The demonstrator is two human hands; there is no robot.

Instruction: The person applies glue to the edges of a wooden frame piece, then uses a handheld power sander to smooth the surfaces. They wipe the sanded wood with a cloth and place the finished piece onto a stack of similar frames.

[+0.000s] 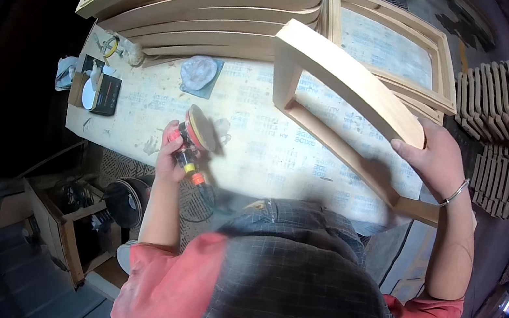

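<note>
My left hand (pixel 171 152) is closed round a handheld disc sander (pixel 190 147), black and red with yellow and orange fittings. Its round pad (pixel 202 128) faces up and to the right, apart from any wood. My right hand (pixel 436 156) grips the right end of a pale wooden frame (pixel 353 81) with a curved upper side. Tilted on edge, that frame stands over the worktable (pixel 242 151), and its lower bar seems to rest on the top. Between the two hands lies bare, dusty tabletop with faded print.
Stacked curved wooden frames (pixel 223 16) fill the back left of the table, and flatter frames (pixel 390 44) lie at the back right. A crumpled cloth (pixel 199 73) and a small box (pixel 98 93) sit on the left. Many wooden pieces (pixel 496 103) are piled beyond the right edge.
</note>
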